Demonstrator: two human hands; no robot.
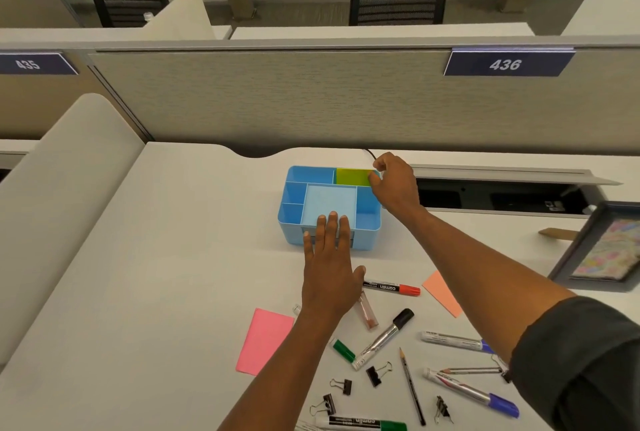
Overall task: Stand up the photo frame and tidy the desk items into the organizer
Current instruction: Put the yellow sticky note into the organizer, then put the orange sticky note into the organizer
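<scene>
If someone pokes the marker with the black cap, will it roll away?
Probably a little. The black-capped marker has a round barrel and lies flat on the smooth desk, so a sideways poke would likely roll it. It looks stiff, not bendy. It may stop soon, since the green cap and a binder clip lie close by.

Photo frame [604,250] cut by right edge; green marker [360,423] by bottom.
</scene>
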